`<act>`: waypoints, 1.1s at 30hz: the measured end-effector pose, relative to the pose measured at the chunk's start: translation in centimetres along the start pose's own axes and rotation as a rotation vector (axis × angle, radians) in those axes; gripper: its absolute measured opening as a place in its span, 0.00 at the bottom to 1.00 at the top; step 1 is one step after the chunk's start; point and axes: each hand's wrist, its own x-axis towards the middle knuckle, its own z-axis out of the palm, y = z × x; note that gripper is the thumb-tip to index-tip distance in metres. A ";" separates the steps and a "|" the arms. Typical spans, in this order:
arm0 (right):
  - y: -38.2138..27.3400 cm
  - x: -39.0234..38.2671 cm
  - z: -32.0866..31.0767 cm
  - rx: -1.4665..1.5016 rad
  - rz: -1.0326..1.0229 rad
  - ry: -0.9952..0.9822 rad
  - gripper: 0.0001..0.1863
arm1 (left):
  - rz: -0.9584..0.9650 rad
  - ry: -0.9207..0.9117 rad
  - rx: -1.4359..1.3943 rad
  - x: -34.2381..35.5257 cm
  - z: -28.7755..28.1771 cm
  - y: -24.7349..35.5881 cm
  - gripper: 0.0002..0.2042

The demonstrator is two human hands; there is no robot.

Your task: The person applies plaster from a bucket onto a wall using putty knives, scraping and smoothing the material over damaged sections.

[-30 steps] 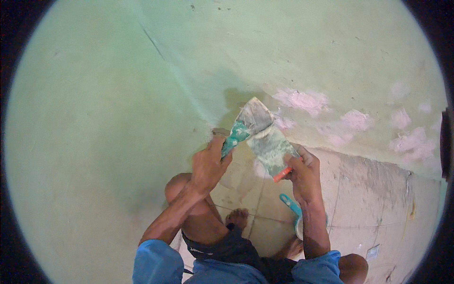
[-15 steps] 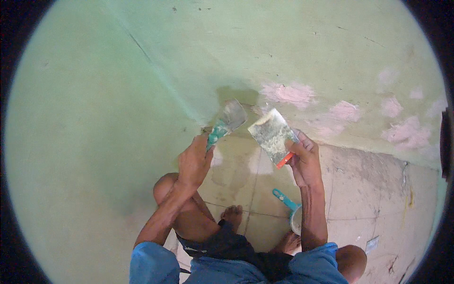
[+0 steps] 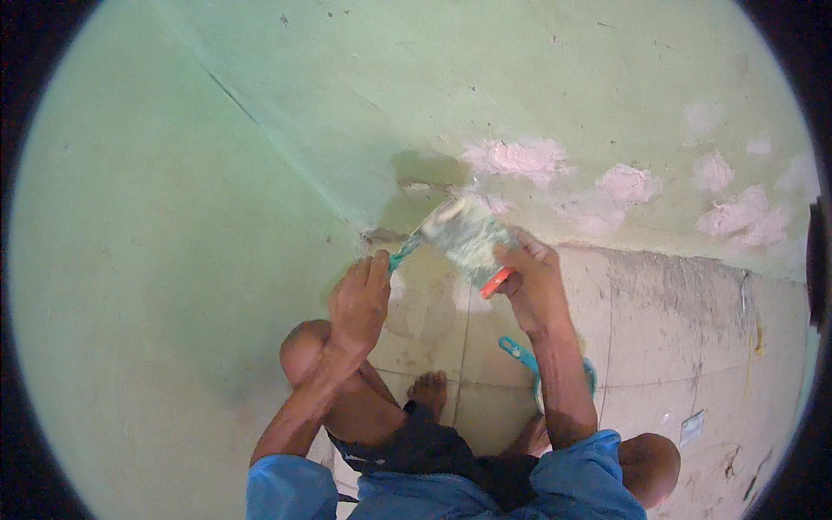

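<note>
My left hand point(image 3: 360, 299) is closed around the green handle of a putty knife point(image 3: 404, 251). The knife is turned nearly edge-on, its blade against the left side of a wide flat scraper blade point(image 3: 470, 236). That scraper, smeared with pale filler and fitted with an orange-red strip along its lower edge, is gripped in my right hand point(image 3: 533, 277), thumb on its face. Both tools are held in front of the low part of the green wall point(image 3: 338, 104), near a corner. Whether filler sits on the knife is hidden.
Pink filler patches point(image 3: 520, 159) mark the wall to the right. A broken strip point(image 3: 386, 235) runs along the wall's foot. Under my right forearm, partly hidden, a round teal container with a long handle point(image 3: 518, 352) stands on the tiled floor point(image 3: 650, 338) near my feet.
My right hand has brought the scraper left and slightly down. The putty knife has turned from blade face showing to nearly edge-on and now meets the scraper.
</note>
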 end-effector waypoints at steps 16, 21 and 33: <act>2.3 0.3 -1.2 0.136 0.242 -0.159 0.19 | -0.641 -0.358 -1.625 1.5 -2.6 0.0 0.21; 1.4 0.7 -1.4 0.069 0.205 -0.064 0.16 | -0.462 -0.440 -1.412 1.5 -2.7 0.7 0.20; -1.0 1.5 -5.1 0.205 0.025 -0.009 0.16 | -0.191 -0.408 -0.836 1.0 -2.1 0.7 0.18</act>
